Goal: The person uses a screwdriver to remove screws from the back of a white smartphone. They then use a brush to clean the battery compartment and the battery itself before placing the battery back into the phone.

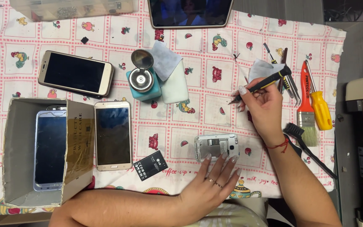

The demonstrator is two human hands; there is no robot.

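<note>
Silver phone (pixel 216 147), back cover off, battery (pixel 150 164) removed at lower centre; left hand (pixel 211 185) steadies it with spread fingers, right hand (pixel 262 105) pinches a screwdriver (pixel 265 83); screws apparently remain.

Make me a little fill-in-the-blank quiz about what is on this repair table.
1. The right hand holds a ____ with a black and yellow handle.
2. The left hand fingers rest on an opened ____.
3. A phone with a blue rim lies inside a cardboard ____.

Missing words: screwdriver; phone; box
</note>
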